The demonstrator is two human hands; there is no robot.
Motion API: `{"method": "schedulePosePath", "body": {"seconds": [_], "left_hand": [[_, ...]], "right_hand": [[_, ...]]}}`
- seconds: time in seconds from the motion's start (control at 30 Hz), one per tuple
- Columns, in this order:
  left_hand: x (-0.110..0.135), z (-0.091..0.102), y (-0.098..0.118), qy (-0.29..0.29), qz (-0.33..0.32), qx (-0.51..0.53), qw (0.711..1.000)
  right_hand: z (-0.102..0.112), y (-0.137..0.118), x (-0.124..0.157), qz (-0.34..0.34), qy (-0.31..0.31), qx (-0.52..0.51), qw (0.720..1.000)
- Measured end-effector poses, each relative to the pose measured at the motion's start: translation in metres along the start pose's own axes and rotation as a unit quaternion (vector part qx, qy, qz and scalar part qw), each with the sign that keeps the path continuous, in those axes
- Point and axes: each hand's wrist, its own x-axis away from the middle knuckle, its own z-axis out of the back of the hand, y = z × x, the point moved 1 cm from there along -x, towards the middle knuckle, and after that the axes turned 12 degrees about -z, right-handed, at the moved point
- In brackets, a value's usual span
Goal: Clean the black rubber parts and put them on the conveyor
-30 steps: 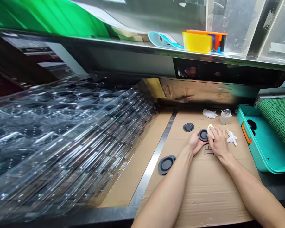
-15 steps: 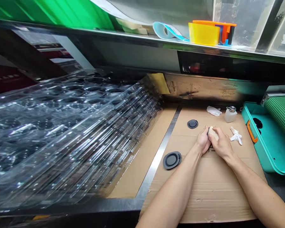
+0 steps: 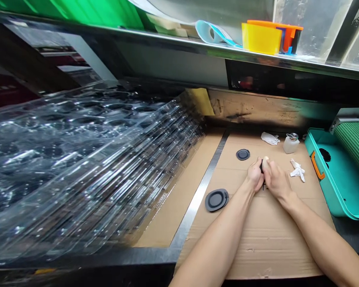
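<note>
Clear plastic blister trays (image 3: 86,159), stacked and sliding, fill the left side; the count can't be made out, since the sheets blur together. Behind them is a metal shelf (image 3: 179,43) with one yellow container (image 3: 261,38) and an orange-and-dark holder (image 3: 290,38) partly behind it. On the right, a teal case (image 3: 320,191) is cut off by the frame, with green mesh (image 3: 354,147) over part of it and a black item (image 3: 324,154) partly hidden inside.

A cardboard sheet (image 3: 257,247) lies on the tabletop. Three dark discs are on it: one lone disc (image 3: 216,200) near the metal strip (image 3: 194,199), a second disc (image 3: 243,154) ahead of the hands, and a third dark disc (image 3: 261,166) almost hidden between them. The left hand (image 3: 254,174) is clenched on that third one. The right hand (image 3: 275,179) pinches a pale pad (image 3: 265,162) against it; material unclear. Beyond are one pump bottle (image 3: 291,144) and two white cloths (image 3: 269,138) (image 3: 297,170).
</note>
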Motion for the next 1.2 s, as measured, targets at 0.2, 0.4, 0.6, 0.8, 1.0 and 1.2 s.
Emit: {"method": "schedulePosePath", "body": {"seconds": [0.2, 0.4, 0.6, 0.8, 1.0, 1.2], "left_hand": [[0.002, -0.001, 0.003, 0.017, 0.014, -0.021, 1.000], [0.000, -0.001, 0.008, 0.011, 0.026, -0.003, 1.000], [-0.001, -0.002, 0.007, -0.003, 0.045, -0.009, 0.999], [0.000, -0.001, 0.010, 0.002, 0.058, -0.023, 0.998], [-0.006, 0.005, 0.032, 0.046, 0.003, -0.001, 0.999], [0.002, -0.001, 0.047, 0.005, -0.013, 0.051, 0.999]], "right_hand": [[0.002, 0.004, 0.001, -0.014, 0.012, -0.006, 1.000], [0.009, 0.012, -0.005, -0.036, 0.022, -0.083, 0.996], [0.011, 0.012, -0.005, -0.085, -0.036, -0.242, 0.966], [0.010, 0.015, -0.006, -0.081, -0.186, -0.275, 0.940], [0.027, 0.033, -0.014, -0.084, -0.076, -0.138, 0.984], [0.037, 0.034, -0.015, -0.034, 0.046, 0.030, 0.998]]}}
